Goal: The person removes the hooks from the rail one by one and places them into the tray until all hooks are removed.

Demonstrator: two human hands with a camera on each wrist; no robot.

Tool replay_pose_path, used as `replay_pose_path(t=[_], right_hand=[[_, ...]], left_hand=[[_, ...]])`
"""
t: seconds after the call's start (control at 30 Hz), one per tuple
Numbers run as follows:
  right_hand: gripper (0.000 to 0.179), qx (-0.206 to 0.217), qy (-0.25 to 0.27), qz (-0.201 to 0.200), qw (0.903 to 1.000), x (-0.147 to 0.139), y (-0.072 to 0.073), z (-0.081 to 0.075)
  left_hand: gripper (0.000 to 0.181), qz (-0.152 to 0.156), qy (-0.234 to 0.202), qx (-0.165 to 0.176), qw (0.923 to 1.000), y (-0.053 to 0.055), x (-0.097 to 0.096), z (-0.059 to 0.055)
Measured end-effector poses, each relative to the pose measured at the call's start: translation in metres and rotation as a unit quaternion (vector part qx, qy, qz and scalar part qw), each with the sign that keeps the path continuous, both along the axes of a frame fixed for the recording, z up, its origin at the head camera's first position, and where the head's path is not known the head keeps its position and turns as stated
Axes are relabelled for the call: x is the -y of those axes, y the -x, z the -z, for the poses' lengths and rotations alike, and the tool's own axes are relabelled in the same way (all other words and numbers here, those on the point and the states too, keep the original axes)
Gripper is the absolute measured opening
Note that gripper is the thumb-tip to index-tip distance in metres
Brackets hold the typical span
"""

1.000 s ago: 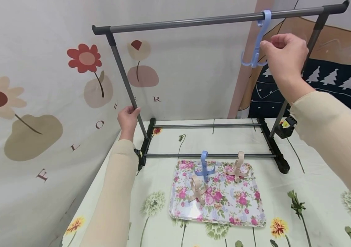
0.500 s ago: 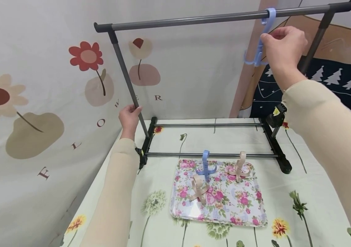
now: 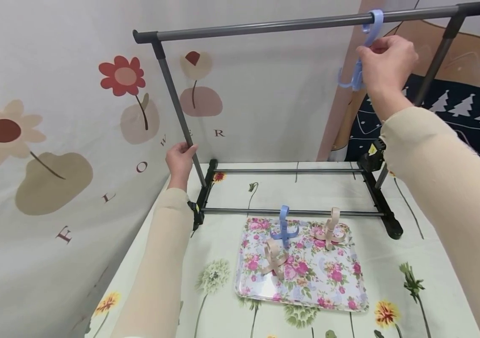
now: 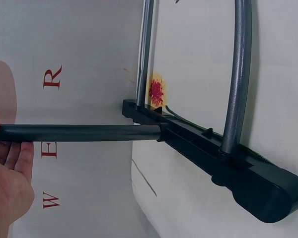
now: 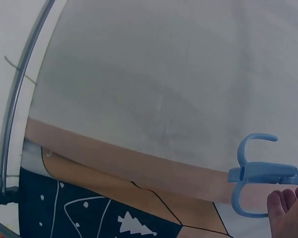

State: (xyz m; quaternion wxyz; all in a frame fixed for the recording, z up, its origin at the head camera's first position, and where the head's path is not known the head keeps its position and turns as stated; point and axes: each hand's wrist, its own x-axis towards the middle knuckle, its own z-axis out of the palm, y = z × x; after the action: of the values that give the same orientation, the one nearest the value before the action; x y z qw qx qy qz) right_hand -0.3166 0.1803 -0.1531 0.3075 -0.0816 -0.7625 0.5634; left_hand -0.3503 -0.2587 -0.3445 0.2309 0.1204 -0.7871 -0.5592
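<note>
My right hand pinches the stem of a blue plastic hook, whose curved top loops over the dark top bar of a small garment rack. In the right wrist view the hook shows two curled prongs, with fingertips right beside its stem. My left hand grips the left upright of the rack; the left wrist view shows thumb and fingers of that hand around the tube. Another blue hook and two beige hooks stand on a floral tray.
The rack's black feet and two low crossbars rest on a flower-printed tablecloth. Behind hangs a pale curtain with printed flowers. A dark cloth with white trees is at the right.
My right hand and the blue hook sit slightly higher and further right in view, as the whole view shifts a little. The left hand keeps its grip on the upright.
</note>
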Motion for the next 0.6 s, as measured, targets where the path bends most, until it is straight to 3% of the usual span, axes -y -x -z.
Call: replay_pose_path(t=[0.6], right_hand=[[0.04,0.002,0.006,0.008,1.0,-0.0023,0.003,-0.0004]], left_hand=[[0.033,0.002,-0.009,-0.002,1.0,-0.0017,-0.0055,-0.0004]])
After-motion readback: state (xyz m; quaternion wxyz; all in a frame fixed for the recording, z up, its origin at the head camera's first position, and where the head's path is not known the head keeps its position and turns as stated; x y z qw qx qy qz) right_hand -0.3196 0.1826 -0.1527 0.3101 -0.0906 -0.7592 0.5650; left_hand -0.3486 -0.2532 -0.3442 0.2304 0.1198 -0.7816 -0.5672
